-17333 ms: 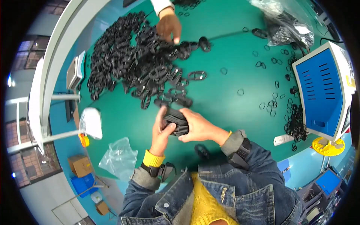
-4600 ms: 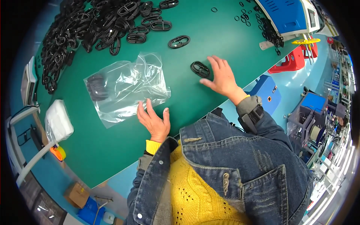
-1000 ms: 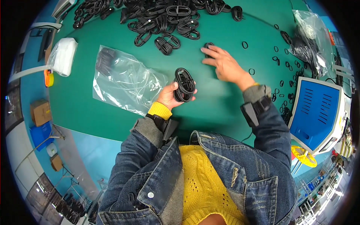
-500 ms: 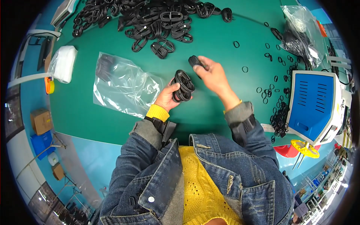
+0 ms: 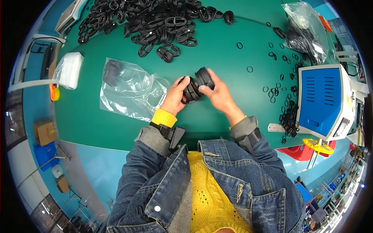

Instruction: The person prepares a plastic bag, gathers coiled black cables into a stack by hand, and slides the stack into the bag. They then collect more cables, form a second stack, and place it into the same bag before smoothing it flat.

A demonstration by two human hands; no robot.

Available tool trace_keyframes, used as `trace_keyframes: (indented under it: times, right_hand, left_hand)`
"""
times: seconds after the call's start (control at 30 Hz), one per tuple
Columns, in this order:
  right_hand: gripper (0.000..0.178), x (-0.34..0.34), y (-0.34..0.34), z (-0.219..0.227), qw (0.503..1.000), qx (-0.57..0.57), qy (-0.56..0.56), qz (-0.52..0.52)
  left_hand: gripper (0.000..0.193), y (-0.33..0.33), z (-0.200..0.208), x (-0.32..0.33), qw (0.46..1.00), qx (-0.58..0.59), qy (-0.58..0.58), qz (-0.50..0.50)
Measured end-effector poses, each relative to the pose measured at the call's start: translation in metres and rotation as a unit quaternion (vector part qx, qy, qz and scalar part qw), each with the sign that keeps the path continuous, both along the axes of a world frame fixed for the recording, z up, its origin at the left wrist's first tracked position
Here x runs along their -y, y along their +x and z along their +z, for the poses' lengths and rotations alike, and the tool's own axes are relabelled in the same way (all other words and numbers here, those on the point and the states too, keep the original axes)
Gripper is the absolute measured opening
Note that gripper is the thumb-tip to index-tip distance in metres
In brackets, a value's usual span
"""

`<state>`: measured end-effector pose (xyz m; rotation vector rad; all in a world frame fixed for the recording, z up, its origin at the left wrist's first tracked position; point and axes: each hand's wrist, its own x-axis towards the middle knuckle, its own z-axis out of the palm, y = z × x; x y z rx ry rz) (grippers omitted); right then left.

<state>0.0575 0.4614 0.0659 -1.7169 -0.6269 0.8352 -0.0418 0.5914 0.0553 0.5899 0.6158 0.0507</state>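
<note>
My left hand (image 5: 175,95) is closed round coiled black cables (image 5: 190,91) at the middle of the green table. Close beside them, my right hand (image 5: 221,95) grips more coiled black cables (image 5: 204,78) between thumb and fingers. The two bunches are almost touching; whether they meet I cannot tell. Left of my left hand lies a clear plastic bag (image 5: 132,91) with dark coils in its upper left corner. Beyond my hands spreads a large heap of black cable coils (image 5: 155,27).
Small black rings (image 5: 289,118) lie scattered and piled at the right, beside a blue and white machine (image 5: 320,101). A clear bag of black items (image 5: 307,35) sits at the far right. A white wrapped bundle (image 5: 70,70) is at the left edge, near tape rolls (image 5: 55,93).
My right hand has come down and nearer to my left hand with its coils. The coils in my left hand have turned to stand more edge-on.
</note>
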Motion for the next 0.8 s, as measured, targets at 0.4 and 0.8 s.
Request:
trace_keyframes:
  times: [0.4,0.8]
  right_hand:
    - [0.08,0.018,-0.015,-0.023,0.996,-0.067,0.041,-0.044]
    - [0.083,0.019,-0.003,-0.025,0.961,0.249,-0.116,-0.01]
  left_hand:
    - [0.033,0.007,-0.014,0.016,0.995,-0.086,0.001,0.048]
    - [0.036,0.004,-0.034,0.03,0.657,-0.138,0.738,-0.068]
